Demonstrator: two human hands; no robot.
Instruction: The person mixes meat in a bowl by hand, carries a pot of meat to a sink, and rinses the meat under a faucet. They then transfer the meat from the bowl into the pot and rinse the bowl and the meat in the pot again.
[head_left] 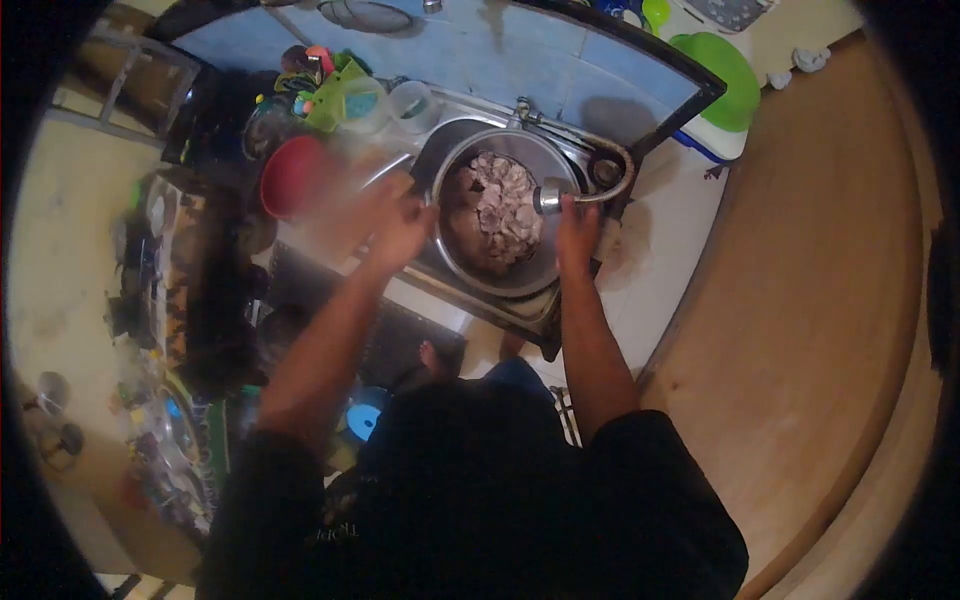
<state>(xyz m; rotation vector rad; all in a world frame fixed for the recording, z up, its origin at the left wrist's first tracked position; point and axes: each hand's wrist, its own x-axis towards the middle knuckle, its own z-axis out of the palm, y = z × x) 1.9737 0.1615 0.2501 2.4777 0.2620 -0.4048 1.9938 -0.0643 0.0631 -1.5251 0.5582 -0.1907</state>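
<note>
A large metal pot (440, 225) stands in the sink and holds many pale pieces of what looks like raw meat (500, 210). My right hand (577, 232) is at the pot's right rim, its fingers closed around the end of the flexible faucet (610, 193). The faucet's silver head points in over the meat. Just outside the left rim is my left hand (400, 228), fingers partly curled and apart, with nothing visible in them. A hazy smear blurs the view beside it.
Left of the sink stands a red bowl (292, 178). Behind it are a green container (340, 95) and a clear plastic cup (412, 103). A green round lid (715, 82) lies at the upper right. The sink's dark edge (500, 318) runs in front of me. A wooden surface (800, 300) fills the right side.
</note>
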